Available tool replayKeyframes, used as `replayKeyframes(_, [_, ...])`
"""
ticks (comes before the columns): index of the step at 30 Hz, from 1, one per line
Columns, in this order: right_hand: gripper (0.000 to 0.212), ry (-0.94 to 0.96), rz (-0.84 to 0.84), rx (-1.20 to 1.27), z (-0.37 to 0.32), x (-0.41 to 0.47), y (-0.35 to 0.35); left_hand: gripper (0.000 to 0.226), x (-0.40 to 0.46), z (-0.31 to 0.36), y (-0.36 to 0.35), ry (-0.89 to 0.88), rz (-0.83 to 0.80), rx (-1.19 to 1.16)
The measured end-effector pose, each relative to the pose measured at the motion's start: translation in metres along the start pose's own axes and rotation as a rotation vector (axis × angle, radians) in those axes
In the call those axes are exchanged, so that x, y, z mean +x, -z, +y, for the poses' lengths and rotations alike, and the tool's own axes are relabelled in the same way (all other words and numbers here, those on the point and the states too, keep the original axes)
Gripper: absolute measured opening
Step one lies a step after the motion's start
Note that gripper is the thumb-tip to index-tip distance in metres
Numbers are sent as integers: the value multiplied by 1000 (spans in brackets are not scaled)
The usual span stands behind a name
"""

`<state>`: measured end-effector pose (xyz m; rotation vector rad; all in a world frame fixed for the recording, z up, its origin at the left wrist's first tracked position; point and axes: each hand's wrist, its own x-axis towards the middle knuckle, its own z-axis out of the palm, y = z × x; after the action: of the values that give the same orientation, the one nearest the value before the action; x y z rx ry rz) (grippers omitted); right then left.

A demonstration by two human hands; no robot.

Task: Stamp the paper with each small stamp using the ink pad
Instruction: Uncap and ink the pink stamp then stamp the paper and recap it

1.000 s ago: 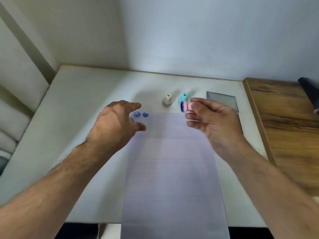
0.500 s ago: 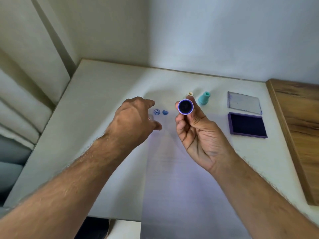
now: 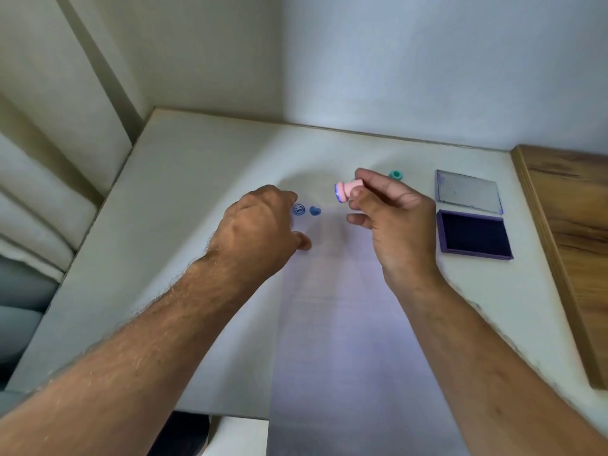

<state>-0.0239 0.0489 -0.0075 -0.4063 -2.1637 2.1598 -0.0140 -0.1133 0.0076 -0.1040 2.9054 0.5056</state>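
A long sheet of white paper (image 3: 345, 324) lies on the white table (image 3: 197, 179) and runs off its near edge. Two blue marks sit near its far left corner: a round face print (image 3: 298, 210) and a heart print (image 3: 315, 210). My left hand (image 3: 260, 232) rests on the paper's left edge beside them, fingers loosely curled. My right hand (image 3: 391, 222) pinches a pink stamp (image 3: 347, 190) above the paper, its inked face turned left. A teal stamp (image 3: 395, 174) stands behind that hand. The open purple ink pad (image 3: 473, 233) lies to the right.
The ink pad's clear lid (image 3: 467, 195) lies just behind the pad. A wooden surface (image 3: 569, 241) adjoins the table on the right. Walls close the table at the back and left. A cushioned seat (image 3: 33, 209) sits left of the table.
My right hand has turned the pink stamp so its inked face points left instead of toward me. The cream stamp seen earlier is now hidden. My left hand stays on the paper.
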Motion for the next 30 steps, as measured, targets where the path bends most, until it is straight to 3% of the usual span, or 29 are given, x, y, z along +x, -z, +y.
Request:
replayKeyframes(6, [26,150,1,-387,6,2,-12,62,0,-1,-5,-32,12,33])
replayKeyframes(19, [26,299,-18,-525,14,2,-10,57,3,-1,-8,-60,0,87])
replayKeyframes(30, [27,318,-18,-563,15,-1,-11,47,6,-1,-8,-49,-9,108])
